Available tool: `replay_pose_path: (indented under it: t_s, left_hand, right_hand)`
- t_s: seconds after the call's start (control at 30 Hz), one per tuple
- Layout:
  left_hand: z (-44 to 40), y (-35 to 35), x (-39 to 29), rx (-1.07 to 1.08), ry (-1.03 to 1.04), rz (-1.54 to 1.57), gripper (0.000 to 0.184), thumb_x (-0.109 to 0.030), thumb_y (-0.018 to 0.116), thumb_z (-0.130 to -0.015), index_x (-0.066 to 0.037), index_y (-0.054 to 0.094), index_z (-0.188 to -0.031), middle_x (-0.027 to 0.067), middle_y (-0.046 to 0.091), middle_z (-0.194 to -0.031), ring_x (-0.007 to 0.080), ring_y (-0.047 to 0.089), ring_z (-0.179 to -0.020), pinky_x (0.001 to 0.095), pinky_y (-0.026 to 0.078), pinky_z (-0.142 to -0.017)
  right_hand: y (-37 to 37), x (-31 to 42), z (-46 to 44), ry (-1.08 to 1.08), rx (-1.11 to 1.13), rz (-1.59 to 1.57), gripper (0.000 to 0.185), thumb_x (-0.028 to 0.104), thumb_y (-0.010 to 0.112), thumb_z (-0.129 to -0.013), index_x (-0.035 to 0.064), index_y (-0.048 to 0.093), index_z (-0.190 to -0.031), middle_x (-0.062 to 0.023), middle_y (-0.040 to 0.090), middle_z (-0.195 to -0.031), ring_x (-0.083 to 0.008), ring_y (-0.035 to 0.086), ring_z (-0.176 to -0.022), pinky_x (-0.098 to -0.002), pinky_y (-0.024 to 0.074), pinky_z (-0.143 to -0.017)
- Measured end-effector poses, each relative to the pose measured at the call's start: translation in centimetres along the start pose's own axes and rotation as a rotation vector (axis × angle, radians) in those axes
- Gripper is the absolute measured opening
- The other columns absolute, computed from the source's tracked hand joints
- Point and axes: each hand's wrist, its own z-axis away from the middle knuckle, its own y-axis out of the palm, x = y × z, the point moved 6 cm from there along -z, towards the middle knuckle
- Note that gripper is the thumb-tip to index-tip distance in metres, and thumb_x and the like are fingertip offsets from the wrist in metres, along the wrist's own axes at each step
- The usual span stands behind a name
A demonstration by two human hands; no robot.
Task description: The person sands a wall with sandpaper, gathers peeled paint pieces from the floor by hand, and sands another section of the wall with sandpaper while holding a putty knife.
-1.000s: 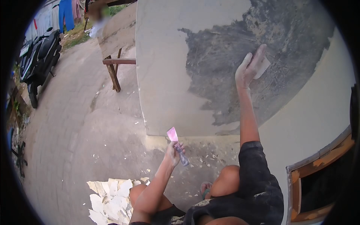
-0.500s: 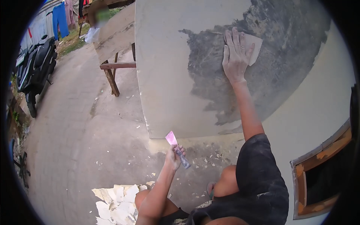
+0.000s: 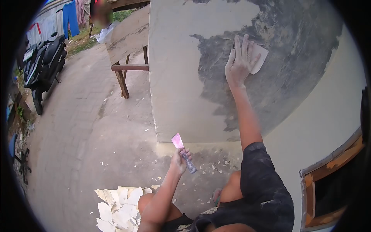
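Note:
My left hand [image 3: 179, 160] is closed around the handle of a putty knife [image 3: 184, 152], whose pinkish blade points up, near the bottom edge of the wall. Dusty and pale, my right hand [image 3: 241, 63] presses a light, flat sheet [image 3: 259, 58] against the wall [image 3: 176, 92]. The sheet sticks out past the finger side on the right. Under and around this hand lies a dark grey rough patch [image 3: 278, 81], bordered by smooth lighter grey surface.
Pale broken flakes [image 3: 120, 207] are heaped on the ground at lower left. A wooden table [image 3: 129, 67] stands beyond the wall's left edge, with a motorbike [image 3: 45, 67] farther left. An orange-brown window frame [image 3: 309, 193] is at lower right. Laundry [image 3: 70, 19] hangs behind.
My right hand and the sheet first moved up and left over the dark patch, with the fingers fanning out, then shifted slightly. The putty knife stays in my left hand. The view has shifted slightly.

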Motion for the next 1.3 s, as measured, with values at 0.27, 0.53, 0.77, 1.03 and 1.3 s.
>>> replay_pose_path:
  t_s: [0.27,0.53,0.77,1.03,1.3]
  left_hand:
    - [-0.1,0.1,0.0,0.015,-0.019,-0.021,0.015,-0.019,0.044,-0.094,-0.006,0.049,-0.099,0.0062,0.058,-0.085,0.0186,0.057,-0.075,0.0338,0.048,-0.067]
    - [-1.5,-0.9,0.0,0.007,-0.026,-0.022,0.015,-0.020,0.045,-0.093,-0.006,0.048,-0.098,0.0065,0.057,-0.084,0.0190,0.056,-0.074,0.0341,0.048,-0.067]
    - [-1.4,-0.4,0.8,-0.018,-0.046,0.006,0.014,-0.018,0.046,-0.091,-0.008,0.047,-0.100,0.0070,0.056,-0.083,0.0201,0.055,-0.072,0.0353,0.047,-0.065]
    - [-2.2,0.2,2.8,-0.006,-0.128,-0.048,0.012,-0.018,0.046,-0.091,-0.010,0.046,-0.099,0.0064,0.056,-0.080,0.0199,0.055,-0.072,0.0347,0.048,-0.064]
    - [-1.8,-0.4,2.6,-0.051,-0.067,-0.120,0.012,-0.019,0.046,-0.090,-0.010,0.047,-0.098,0.0051,0.056,-0.080,0.0194,0.055,-0.072,0.0354,0.048,-0.065]
  right_hand:
    - [0.5,1.8,1.1,-0.126,0.112,-0.140,0.043,0.027,0.047,-0.097,0.0212,0.049,-0.140,-0.0073,0.037,-0.151,-0.0308,0.036,-0.138,-0.0594,0.0109,-0.113]
    - [1.2,-1.0,-0.1,-0.005,-0.027,-0.182,0.049,0.031,0.048,-0.097,0.0251,0.040,-0.145,-0.0089,0.031,-0.154,-0.0320,0.028,-0.141,-0.0550,0.0115,-0.114]
    - [-1.1,-11.4,-7.9,0.081,-0.030,-0.076,0.054,0.042,0.046,-0.097,0.0246,0.036,-0.147,-0.0126,0.021,-0.157,-0.0353,0.014,-0.145,-0.0587,0.0071,-0.113]
    - [-0.2,-4.6,-6.4,-0.520,0.216,-0.020,0.052,0.044,0.041,-0.098,0.0272,0.037,-0.147,-0.0165,0.020,-0.156,-0.0415,0.013,-0.144,-0.0583,0.0074,-0.114]
    - [-0.5,-11.0,-10.3,0.057,-0.210,-0.156,0.049,0.044,0.039,-0.099,0.0295,0.038,-0.146,-0.0037,0.028,-0.155,-0.0278,0.023,-0.143,-0.0541,0.0084,-0.115]
